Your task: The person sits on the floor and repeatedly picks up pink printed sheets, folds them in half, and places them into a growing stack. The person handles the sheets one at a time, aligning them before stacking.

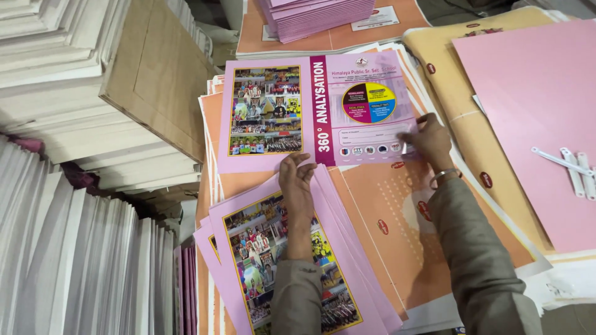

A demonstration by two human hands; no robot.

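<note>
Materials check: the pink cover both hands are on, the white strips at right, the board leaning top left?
Pink cover: looks like thin coated card, full-colour print with a soft sheen; lies flat under the left hand and right hand. White strips: probably moulded plastic, uniform white with rounded ends. Board: brown greyboard or thin ply, matt and unprinted; the picture leaves it open.
</note>
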